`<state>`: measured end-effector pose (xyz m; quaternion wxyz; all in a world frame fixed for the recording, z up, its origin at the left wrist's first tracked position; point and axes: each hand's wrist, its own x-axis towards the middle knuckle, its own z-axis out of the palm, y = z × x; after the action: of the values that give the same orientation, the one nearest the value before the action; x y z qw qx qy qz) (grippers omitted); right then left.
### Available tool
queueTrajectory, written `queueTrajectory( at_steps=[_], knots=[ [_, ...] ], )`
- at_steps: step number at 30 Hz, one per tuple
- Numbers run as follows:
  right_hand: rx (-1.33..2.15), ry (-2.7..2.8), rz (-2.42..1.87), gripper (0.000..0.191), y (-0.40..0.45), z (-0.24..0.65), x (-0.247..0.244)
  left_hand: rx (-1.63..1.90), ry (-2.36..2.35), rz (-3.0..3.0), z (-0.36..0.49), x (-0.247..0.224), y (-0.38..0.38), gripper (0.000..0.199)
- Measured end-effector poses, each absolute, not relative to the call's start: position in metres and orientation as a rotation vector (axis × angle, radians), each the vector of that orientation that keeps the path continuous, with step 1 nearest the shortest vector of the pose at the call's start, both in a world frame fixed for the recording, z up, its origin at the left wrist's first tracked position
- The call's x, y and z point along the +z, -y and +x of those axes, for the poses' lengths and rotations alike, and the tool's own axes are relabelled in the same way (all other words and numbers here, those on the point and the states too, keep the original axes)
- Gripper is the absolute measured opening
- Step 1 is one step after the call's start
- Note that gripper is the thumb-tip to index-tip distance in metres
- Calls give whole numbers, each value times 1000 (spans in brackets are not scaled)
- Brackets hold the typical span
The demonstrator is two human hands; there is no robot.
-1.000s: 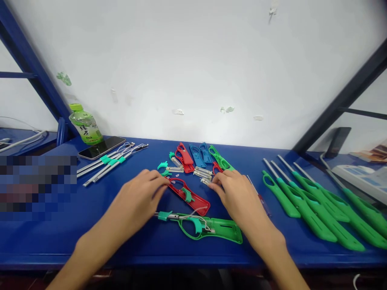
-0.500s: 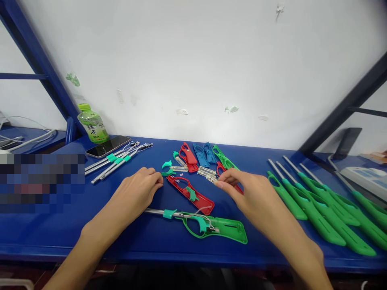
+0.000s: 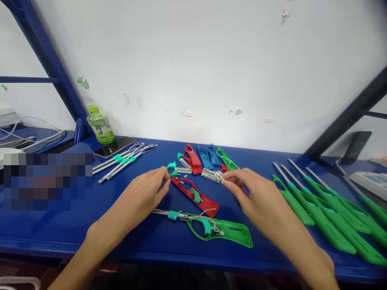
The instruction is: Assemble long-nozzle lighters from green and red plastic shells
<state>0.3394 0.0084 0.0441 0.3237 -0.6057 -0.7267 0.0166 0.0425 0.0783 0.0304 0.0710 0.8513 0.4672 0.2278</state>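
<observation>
My right hand [image 3: 242, 181] has thumb and fingertips pinched on the end of a clear lighter fuel tank [image 3: 219, 176], among other clear tanks [image 3: 210, 175] lying there. My left hand [image 3: 154, 187] is closed, its fingertips beside a teal trigger piece [image 3: 172, 170]; whatever it may hold is hidden. Between the hands lies a red lighter shell half [image 3: 208, 204] with a teal trigger [image 3: 196, 196] in it. Nearer me, a green lighter shell half [image 3: 236, 231] carries a metal tube, white wires and a teal trigger [image 3: 207, 226].
Red, blue [image 3: 205, 157] and green shell halves lie at the back. Several metal tubes with wires [image 3: 121, 163], a phone [image 3: 115, 147] and a green bottle [image 3: 101, 127] are at left. Several green lighters [image 3: 320, 217] lie at right. Blue frame posts stand either side.
The view has shifted slightly, moving things right in the picture. My right fingertips now pinch the end of a clear fuel tank. My left hand has come closer to the teal trigger piece.
</observation>
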Motion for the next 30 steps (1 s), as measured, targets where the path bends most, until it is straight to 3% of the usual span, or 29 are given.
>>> queueTrajectory(
  at_steps=[8,25,30],
  knots=[
    [393,1904,-1536,2,-13,331,49,1037,-1182,2310,68,39,-67,21],
    [466,1907,-1306,18,3,315,70,1431,-895,2206,87,46,-52,17],
    [479,1909,-1265,14,2,315,70,1451,-889,2244,85,46,-51,18]
  ],
)
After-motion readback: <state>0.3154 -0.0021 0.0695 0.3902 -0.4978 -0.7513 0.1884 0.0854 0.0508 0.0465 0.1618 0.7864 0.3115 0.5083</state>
